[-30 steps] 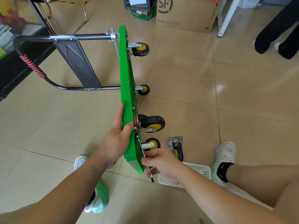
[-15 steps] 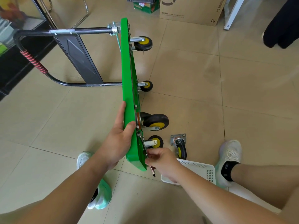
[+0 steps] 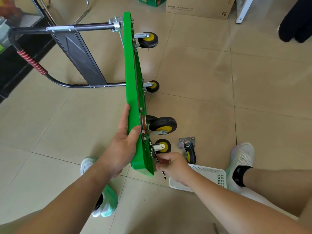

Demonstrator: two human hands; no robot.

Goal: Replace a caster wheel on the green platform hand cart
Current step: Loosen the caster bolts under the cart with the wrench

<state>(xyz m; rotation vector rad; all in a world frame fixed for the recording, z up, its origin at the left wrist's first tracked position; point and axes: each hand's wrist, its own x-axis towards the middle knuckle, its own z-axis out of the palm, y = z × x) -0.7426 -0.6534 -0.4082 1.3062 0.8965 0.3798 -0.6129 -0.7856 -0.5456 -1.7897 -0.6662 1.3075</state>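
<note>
Floor: glossy beige tile floor point(image 3: 211, 85) with grey grout lines, sunlit.
Cart: green plastic platform hand cart point(image 3: 133, 85) tipped on its long edge, wheels facing right, near end between both sets of fingers.
Left hand point(image 3: 123, 146): clasping the cart rim, thumb hooked over.
Right hand point(image 3: 173, 164): clenched on slim metal tool point(image 3: 163, 174), tip just above the fingers by the cart's underside.
Spare: loose black caster wheel point(image 3: 190, 150) on tile just beyond the right knuckles.
Basket: white plastic basket point(image 3: 217, 179) under the right wrist.
Room: brown cardboard box point(image 3: 199, 5) far beyond the fingertips.

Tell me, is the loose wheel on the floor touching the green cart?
Apart. The head view shows bare tile between the loose caster and the nearest wheel of the green cart.
</note>
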